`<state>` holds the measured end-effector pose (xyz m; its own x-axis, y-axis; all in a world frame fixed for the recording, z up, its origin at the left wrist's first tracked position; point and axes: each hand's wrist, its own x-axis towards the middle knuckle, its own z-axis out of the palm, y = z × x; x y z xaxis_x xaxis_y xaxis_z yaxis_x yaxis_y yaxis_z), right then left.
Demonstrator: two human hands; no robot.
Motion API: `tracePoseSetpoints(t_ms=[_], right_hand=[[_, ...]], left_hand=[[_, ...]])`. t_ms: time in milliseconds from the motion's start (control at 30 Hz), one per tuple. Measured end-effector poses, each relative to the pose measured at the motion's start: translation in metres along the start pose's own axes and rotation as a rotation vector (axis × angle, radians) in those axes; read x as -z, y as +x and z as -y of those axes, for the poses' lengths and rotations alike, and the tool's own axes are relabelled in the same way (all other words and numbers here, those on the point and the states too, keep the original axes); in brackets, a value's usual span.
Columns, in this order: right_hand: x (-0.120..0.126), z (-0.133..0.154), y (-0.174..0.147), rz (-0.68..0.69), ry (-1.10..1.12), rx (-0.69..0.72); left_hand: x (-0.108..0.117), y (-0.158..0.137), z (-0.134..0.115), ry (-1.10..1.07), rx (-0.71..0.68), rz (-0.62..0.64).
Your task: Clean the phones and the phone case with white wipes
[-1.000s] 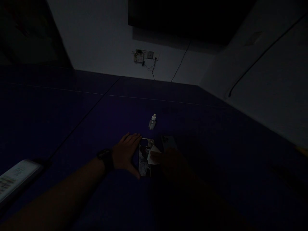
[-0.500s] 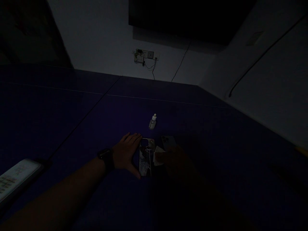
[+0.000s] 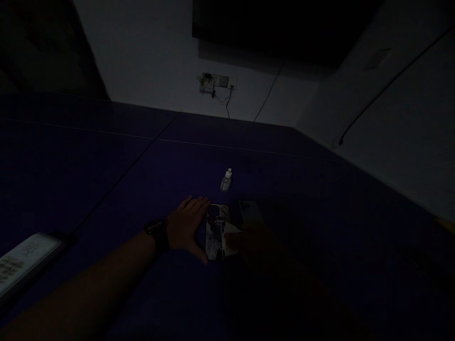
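A patterned phone case (image 3: 213,237) with a camera cutout at its top lies flat on the dark blue surface. My left hand (image 3: 186,225), a black watch on its wrist, rests with fingers spread along the case's left edge. In my right hand (image 3: 250,239), deep in shadow, is a folded white tissue (image 3: 230,233), pressed over the right side of the case. Just beyond that hand lies a phone (image 3: 251,213), camera lenses up, partly covered by the hand. Above the case stands a small clear dropper bottle (image 3: 226,182) with a white cap.
A white object with printed markings (image 3: 30,258), perhaps a power strip, sits at the lower left with a black cable running back from it. On the far wall are sockets (image 3: 216,81) with plugged cords, below a dark screen (image 3: 277,33). The whole room is dim.
My right hand has moved slightly left and down with the tissue, which now covers more of the case's right side. More of the phone shows. My left hand stays in place.
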<state>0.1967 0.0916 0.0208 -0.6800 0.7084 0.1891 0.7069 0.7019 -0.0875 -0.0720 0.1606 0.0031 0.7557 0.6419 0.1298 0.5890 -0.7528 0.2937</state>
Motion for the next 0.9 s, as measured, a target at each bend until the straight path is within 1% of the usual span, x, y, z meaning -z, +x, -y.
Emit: tracePoseSetpoints(t_ms=[67, 200, 333, 500, 533, 633, 700, 767, 900], right_hand=[[-0.004, 0.003, 0.002, 0.020, -0.007, 0.029], [0.000, 0.002, 0.003, -0.013, -0.043, -0.077], [0.007, -0.003, 0.000, -0.033, -0.032, -0.118], [0.000, 0.004, 0.004, -0.015, 0.025, -0.016], [0.000, 0.005, 0.004, -0.009, 0.024, -0.017], [0.002, 0.002, 0.003, -0.006, 0.002, -0.116], [0.005, -0.002, 0.000, -0.008, -0.011, -0.156], [0.006, -0.005, -0.001, -0.001, -0.007, -0.143], [-0.001, 0.000, 0.001, 0.006, 0.011, -0.066]], left_hand=[[-0.001, 0.000, 0.001, 0.003, -0.008, -0.013], [-0.001, 0.000, 0.001, 0.015, 0.002, 0.002], [-0.002, -0.001, 0.002, 0.014, -0.013, -0.013], [-0.004, -0.002, 0.004, 0.014, -0.020, -0.030], [-0.004, -0.002, 0.004, 0.014, -0.020, -0.030], [-0.003, -0.002, 0.004, 0.012, -0.024, -0.027], [-0.003, -0.001, 0.004, 0.011, -0.026, -0.026], [-0.003, -0.001, 0.004, 0.012, -0.024, -0.021], [-0.003, -0.001, 0.003, 0.023, -0.001, 0.005]])
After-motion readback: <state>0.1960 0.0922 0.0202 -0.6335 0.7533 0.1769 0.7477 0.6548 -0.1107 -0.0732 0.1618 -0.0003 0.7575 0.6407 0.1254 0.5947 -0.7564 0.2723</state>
